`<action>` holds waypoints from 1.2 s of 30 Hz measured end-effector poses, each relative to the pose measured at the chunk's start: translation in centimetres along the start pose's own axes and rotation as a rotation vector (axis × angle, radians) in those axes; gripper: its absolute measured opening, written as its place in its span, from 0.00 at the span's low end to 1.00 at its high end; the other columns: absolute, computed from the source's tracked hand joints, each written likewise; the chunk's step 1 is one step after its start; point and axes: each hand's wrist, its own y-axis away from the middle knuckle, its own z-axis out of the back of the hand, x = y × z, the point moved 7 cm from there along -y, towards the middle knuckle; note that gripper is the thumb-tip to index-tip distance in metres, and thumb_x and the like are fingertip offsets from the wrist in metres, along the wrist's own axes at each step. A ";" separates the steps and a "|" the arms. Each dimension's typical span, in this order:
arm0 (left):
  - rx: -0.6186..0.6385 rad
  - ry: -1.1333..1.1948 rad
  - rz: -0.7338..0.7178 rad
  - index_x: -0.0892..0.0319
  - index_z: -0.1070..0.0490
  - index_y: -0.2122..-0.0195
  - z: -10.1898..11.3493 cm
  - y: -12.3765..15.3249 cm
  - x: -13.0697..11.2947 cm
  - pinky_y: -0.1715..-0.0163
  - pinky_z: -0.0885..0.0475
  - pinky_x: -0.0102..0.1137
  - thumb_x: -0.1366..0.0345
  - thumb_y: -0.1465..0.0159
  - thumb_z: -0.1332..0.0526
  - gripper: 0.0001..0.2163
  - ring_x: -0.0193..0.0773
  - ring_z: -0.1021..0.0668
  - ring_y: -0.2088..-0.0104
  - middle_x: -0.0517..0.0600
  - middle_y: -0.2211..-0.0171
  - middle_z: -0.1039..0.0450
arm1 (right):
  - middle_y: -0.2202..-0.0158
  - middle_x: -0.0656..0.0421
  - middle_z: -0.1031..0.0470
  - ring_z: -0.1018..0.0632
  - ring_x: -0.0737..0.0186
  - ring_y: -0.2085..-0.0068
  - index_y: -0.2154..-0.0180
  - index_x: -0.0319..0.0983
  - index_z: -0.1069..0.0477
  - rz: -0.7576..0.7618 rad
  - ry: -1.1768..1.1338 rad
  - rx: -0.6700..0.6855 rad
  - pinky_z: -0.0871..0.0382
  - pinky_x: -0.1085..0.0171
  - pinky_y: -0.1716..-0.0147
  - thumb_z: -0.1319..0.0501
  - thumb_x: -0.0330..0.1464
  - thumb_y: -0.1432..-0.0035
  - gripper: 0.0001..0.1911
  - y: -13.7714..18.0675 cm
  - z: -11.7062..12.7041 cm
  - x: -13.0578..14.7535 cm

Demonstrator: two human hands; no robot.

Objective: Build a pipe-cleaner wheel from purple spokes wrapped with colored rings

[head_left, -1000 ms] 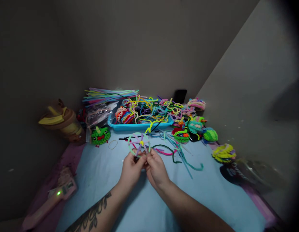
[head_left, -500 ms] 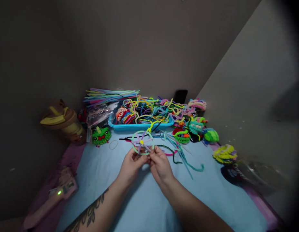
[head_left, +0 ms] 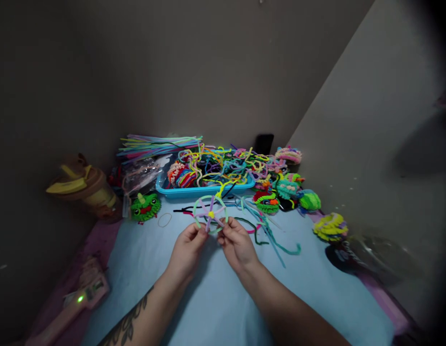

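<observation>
A pipe-cleaner wheel (head_left: 210, 215) is held up over the table between both hands. It has a pale green ring, purple and lilac spokes and a yellow centre. My left hand (head_left: 189, 250) pinches the lower left of the ring between thumb and fingers. On the lower right, my right hand (head_left: 238, 245) grips the ring the same way. Behind the wheel lie loose pipe cleaners (head_left: 271, 230) in teal, dark green, pink and black. A yellow pipe cleaner (head_left: 219, 190) shows just above the ring.
A blue tray (head_left: 204, 193) piled with coloured pipe cleaners stands at the back. Left are a green fuzzy figure (head_left: 145, 207), a lidded cup (head_left: 88, 190) and a pink device (head_left: 84, 298) with a green light. Fuzzy pieces (head_left: 268, 203) and a clear plastic container (head_left: 374, 259) line the right.
My left hand has shifted down and left along the ring, apart from my right hand. The wheel now faces the camera with its spokes more plainly shown. The view has shifted slightly.
</observation>
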 end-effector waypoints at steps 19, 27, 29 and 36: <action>-0.005 0.081 0.088 0.60 0.27 0.69 0.2 -0.2 0.0 0.69 0.37 0.25 0.62 0.50 0.31 0.11 0.30 0.30 0.72 0.46 0.72 0.30 | 0.77 0.65 0.32 0.34 0.72 0.78 0.73 0.40 0.35 -0.034 -0.095 -0.034 0.44 0.71 0.81 0.31 0.31 0.60 0.13 -0.2 0.4 -0.1; -0.010 0.166 0.129 0.61 0.29 0.72 0.1 -0.1 0.3 0.73 0.37 0.24 0.64 0.49 0.31 0.09 0.27 0.33 0.75 0.44 0.76 0.34 | 0.77 0.65 0.34 0.35 0.72 0.77 0.73 0.39 0.33 -0.015 -0.017 0.005 0.44 0.72 0.79 0.29 0.37 0.58 0.15 0.3 -0.4 -0.4; -0.020 0.198 0.133 0.61 0.29 0.68 0.2 -0.2 0.5 0.74 0.36 0.24 0.64 0.48 0.32 0.10 0.28 0.32 0.75 0.45 0.75 0.34 | 0.77 0.64 0.34 0.36 0.72 0.77 0.73 0.38 0.31 0.005 0.038 0.047 0.44 0.71 0.79 0.30 0.41 0.57 0.16 0.5 -0.9 -0.3; -0.018 0.231 0.129 0.60 0.30 0.67 0.0 -0.2 1.1 0.75 0.36 0.24 0.63 0.47 0.33 0.10 0.28 0.31 0.76 0.44 0.76 0.33 | 0.77 0.63 0.32 0.37 0.73 0.78 0.68 0.38 0.26 0.034 0.143 0.089 0.45 0.70 0.79 0.30 0.42 0.58 0.18 0.5 -1.1 -0.9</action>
